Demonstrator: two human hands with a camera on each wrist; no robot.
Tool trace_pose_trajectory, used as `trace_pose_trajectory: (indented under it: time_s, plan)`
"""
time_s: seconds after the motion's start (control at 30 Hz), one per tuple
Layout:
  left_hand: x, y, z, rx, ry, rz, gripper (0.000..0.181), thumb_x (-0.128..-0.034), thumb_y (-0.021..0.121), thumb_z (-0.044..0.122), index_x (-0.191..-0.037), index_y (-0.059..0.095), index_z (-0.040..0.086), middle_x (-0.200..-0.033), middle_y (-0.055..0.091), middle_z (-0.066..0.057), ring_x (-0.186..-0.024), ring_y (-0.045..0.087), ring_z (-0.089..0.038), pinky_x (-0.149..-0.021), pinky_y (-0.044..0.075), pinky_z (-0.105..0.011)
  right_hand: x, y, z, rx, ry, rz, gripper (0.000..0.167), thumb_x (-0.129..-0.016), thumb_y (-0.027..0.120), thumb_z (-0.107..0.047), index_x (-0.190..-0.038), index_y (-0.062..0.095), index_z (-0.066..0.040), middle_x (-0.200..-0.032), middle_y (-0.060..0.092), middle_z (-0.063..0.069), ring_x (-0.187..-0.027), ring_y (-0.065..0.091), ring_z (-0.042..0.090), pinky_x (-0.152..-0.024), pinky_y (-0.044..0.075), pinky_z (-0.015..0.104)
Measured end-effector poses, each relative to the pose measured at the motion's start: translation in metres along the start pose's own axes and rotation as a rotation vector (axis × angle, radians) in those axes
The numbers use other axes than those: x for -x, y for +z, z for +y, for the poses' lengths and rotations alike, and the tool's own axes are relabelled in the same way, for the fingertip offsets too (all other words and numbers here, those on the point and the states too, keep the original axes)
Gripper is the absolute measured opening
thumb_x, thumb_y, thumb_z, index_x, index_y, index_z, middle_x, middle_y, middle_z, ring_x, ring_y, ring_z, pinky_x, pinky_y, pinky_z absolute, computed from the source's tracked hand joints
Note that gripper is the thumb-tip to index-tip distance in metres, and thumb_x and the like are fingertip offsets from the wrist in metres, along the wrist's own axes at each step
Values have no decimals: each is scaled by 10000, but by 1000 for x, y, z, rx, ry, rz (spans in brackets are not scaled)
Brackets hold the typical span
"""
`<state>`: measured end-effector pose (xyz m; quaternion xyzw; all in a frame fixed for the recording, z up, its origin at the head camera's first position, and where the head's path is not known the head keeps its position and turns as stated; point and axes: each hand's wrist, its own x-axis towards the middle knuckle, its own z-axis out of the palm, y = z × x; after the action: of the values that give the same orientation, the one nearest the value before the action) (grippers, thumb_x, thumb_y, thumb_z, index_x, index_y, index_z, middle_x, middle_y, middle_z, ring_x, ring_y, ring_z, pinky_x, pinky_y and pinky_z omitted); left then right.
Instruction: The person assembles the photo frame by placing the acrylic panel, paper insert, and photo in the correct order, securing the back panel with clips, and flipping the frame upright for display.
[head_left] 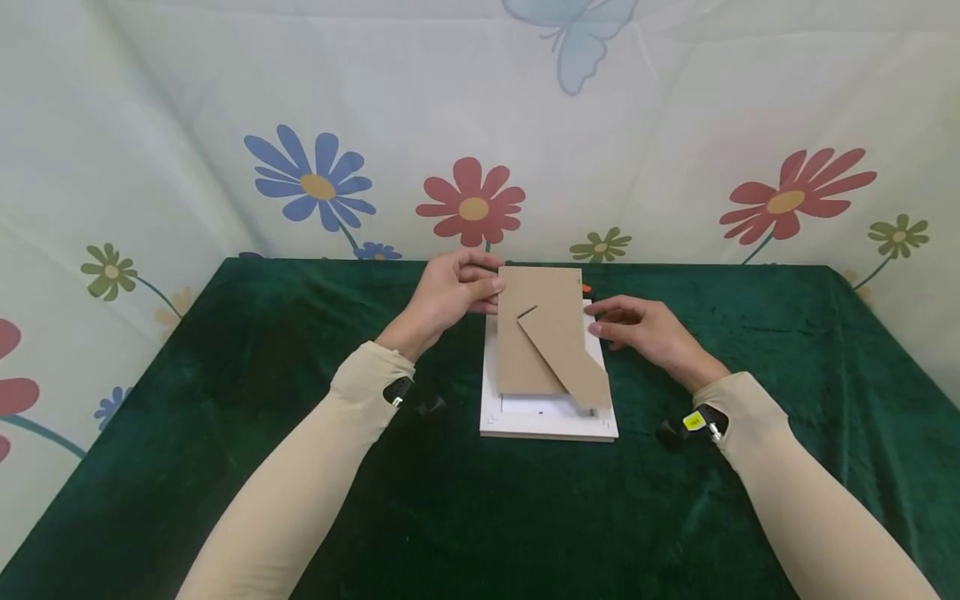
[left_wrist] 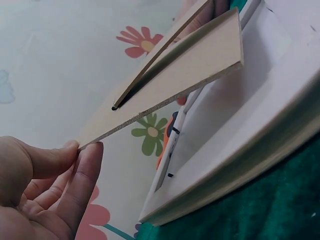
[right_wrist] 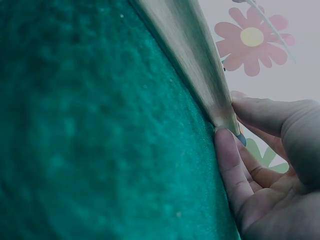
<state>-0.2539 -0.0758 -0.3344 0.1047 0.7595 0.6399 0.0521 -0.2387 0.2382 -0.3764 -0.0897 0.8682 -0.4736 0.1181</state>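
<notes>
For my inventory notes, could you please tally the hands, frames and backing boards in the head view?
Hands: 2 (left hand, right hand)
White frame: 1
Brown backing board, counted with its leg: 1
Total: 4

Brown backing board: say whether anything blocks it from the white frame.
Nothing visible stands between the brown backing board and the white frame: the left wrist view shows open space there. The right hand is at the frame's outer edge.
</notes>
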Motion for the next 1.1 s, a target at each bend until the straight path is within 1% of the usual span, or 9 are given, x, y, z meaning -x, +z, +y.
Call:
trace_pose_trajectory:
  time_s: [0.13, 0.37, 0.67, 1.1]
  plan:
    - [1, 0, -2, -5, -4, -1, 325, -993, 748, 59, -1310, 681, 34, -1066, 773, -133, -886, 765, -269, -809, 626, -326, -1, 0, 3, -2, 4, 2, 449, -1035, 731, -319, -1431, 650, -125, -1310, 676, 133, -1104, 656, 297, -903, 579, 337]
    - [1, -1, -8, -8, -37, -22, 321, -997, 742, 63, -1309, 677, 29, -1064, 768, -143, -874, 761, -260, -814, 625, -327, -1, 0, 3, -5, 9, -1, 487, -1019, 744, -365, -1439, 644, -141, -1322, 669, 114, -1094, 656, 297, -911, 584, 328]
    - [0, 2, -12, -31, -62, -17, 324, -998, 743, 65, -1313, 674, 33, -1067, 770, -136, -884, 768, -258, -810, 623, -311, 1, 0, 1, -10, 17, 0, 499, -1015, 752, -359, -1448, 642, -135, -1327, 672, 117, -1104, 655, 294, -926, 579, 339]
    - [0, 8, -14, -42, -75, -33, 308, -1002, 737, 71, -1300, 675, 30, -1068, 772, -128, -890, 770, -254, -811, 622, -307, 1, 0, 1, -12, 14, -1, 497, -1019, 751, -337, -1458, 637, -133, -1327, 671, 117, -1085, 646, 294, -917, 574, 329]
